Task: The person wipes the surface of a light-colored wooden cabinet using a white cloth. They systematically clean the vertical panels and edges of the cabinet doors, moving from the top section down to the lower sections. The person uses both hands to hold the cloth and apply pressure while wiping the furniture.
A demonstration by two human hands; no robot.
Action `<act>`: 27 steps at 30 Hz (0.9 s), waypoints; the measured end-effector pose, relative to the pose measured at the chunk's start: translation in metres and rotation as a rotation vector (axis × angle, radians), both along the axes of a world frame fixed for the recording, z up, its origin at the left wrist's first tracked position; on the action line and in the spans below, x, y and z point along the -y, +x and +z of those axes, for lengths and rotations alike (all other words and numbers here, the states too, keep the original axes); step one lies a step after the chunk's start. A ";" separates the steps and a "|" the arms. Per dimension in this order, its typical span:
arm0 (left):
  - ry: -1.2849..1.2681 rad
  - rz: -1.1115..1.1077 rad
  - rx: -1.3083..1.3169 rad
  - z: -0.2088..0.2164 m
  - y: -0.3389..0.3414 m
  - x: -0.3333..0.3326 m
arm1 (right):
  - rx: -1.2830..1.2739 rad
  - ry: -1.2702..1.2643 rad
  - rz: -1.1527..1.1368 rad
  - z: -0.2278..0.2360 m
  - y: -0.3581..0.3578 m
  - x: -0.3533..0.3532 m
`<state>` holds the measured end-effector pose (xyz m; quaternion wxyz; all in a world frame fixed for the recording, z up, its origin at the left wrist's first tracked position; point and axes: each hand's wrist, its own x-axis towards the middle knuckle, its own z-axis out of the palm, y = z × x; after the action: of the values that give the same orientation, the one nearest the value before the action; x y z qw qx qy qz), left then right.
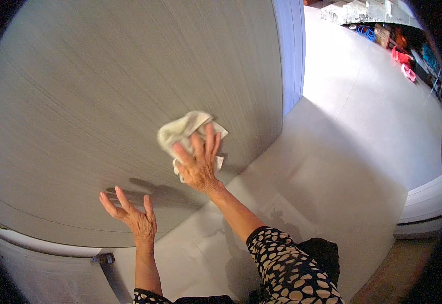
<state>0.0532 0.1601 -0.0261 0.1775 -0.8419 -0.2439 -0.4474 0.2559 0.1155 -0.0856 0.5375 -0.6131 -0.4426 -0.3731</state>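
A large grey panel with a wood-like grain (pixel 104 81), apparently a door, fills the left and middle of the head view. My right hand (pixel 198 164) presses a crumpled off-white cloth (pixel 180 130) against it, fingers spread over the cloth. The cloth's edges stick out above and beside the fingers, and it is slightly blurred. Lower and to the left, my left hand (pixel 134 217) is open with fingers apart and holds nothing. It is close to the panel and casts a shadow there; whether the fingertips touch it I cannot tell.
Pale floor tiles (pixel 332 167) run along the panel's lower edge. A bluish-white edge (pixel 290 55) bounds the panel on the right. Assorted items, including a red thing (pixel 402 57) and a coiled blue cord (pixel 367 33), lie at far right. A white-framed piece (pixel 54 253) stands lower left.
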 end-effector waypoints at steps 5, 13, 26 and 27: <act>0.002 0.111 -0.056 -0.015 -0.013 -0.011 | -0.090 0.068 0.000 -0.029 0.042 0.010; 0.015 0.180 -0.090 -0.019 -0.016 -0.013 | -1.060 0.454 0.016 -0.124 0.092 0.017; 0.022 0.225 -0.148 -0.016 -0.023 -0.012 | -1.366 0.703 0.265 -0.152 0.081 0.024; 0.013 0.219 -0.146 -0.018 -0.019 -0.012 | -1.311 0.687 0.275 -0.137 0.077 0.024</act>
<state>0.0338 0.1717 -0.0438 0.2483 -0.8395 -0.3177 -0.3643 0.3325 0.0919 -0.2222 0.8936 -0.4468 0.0368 0.0216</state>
